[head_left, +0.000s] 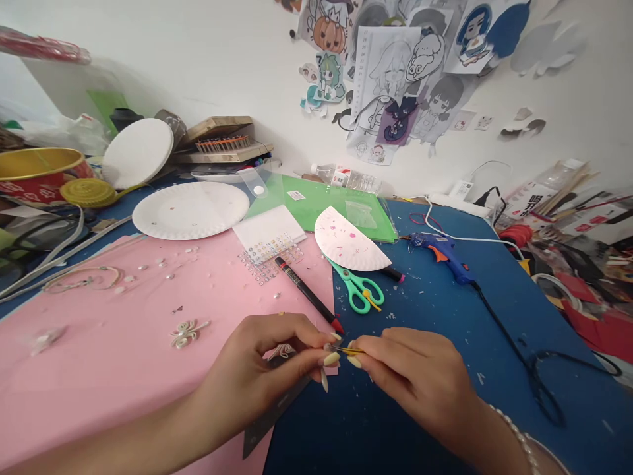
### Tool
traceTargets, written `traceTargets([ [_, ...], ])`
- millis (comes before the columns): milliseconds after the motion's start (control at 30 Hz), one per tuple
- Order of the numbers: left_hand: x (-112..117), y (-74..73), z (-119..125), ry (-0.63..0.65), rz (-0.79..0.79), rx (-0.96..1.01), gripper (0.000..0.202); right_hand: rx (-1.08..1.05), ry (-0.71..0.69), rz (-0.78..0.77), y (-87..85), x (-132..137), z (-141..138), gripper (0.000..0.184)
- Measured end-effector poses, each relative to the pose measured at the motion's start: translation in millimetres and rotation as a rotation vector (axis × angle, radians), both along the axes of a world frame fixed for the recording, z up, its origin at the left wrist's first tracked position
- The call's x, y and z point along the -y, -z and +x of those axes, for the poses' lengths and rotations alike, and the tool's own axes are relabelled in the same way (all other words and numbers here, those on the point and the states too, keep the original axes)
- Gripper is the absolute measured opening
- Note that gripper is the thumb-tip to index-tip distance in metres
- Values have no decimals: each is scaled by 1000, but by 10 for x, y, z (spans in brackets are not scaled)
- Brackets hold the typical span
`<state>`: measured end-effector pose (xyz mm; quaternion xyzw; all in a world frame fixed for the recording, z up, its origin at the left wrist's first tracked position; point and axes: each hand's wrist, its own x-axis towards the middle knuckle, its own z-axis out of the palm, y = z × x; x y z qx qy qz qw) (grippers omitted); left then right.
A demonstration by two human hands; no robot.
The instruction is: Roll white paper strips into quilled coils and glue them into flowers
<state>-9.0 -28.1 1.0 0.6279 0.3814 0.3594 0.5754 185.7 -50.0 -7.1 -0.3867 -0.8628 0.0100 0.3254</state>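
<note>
My left hand (267, 359) is closed in a pinch on a small whitish piece, mostly covered by the fingertips. A loop of pale coiled cord (283, 351) shows behind its fingers; whether it belongs to that piece I cannot tell. Closed too, my right hand (415, 369) grips a thin yellow tool (352, 351) with a greyish tip, which meets the piece between the left fingertips. Under the left hand lies a dark grey flat strip (277, 409). To the left, a knotted cream cord ornament with a pearl (186, 334) rests on pink paper (123, 382).
Ahead lie a black marker with a red tip (309, 293), green scissors (357, 287) and a spotted half paper plate (349, 241). A blue glue gun (440, 254) trails its cord on the right. Loose pearls, a gem sheet (262, 260) and a white plate (192, 210) are at left.
</note>
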Motion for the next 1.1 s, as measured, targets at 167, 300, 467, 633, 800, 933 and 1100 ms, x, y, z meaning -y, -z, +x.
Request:
traceTargets([
  [167, 10, -41, -29, 45, -51, 80, 14, -201, -91, -437, -99, -37, -17, 15],
  [300, 8, -65, -38, 55, -53, 126, 17, -284, -121, -705, -140, -58, -20, 19],
  [467, 19, -14, -48, 78, -23, 151, 17, -398, -183, -997, -114, -66, -4, 27],
  [633, 4, 6, -51, 81, 18, 130, 18, -452, -232, -1118, -89, -74, 1, 27],
  [800, -2, -15, -39, 49, 51, 75, 14, -335, -148, -920, -107, -76, 1, 26],
  [933, -7, -10, -33, 37, 40, 80, 14, -278, -105, -697, -99, -75, -9, 19],
  [1100, -16, -13, -27, 11, 26, 64, 14, -254, -54, -600, -51, -59, -7, 12],
])
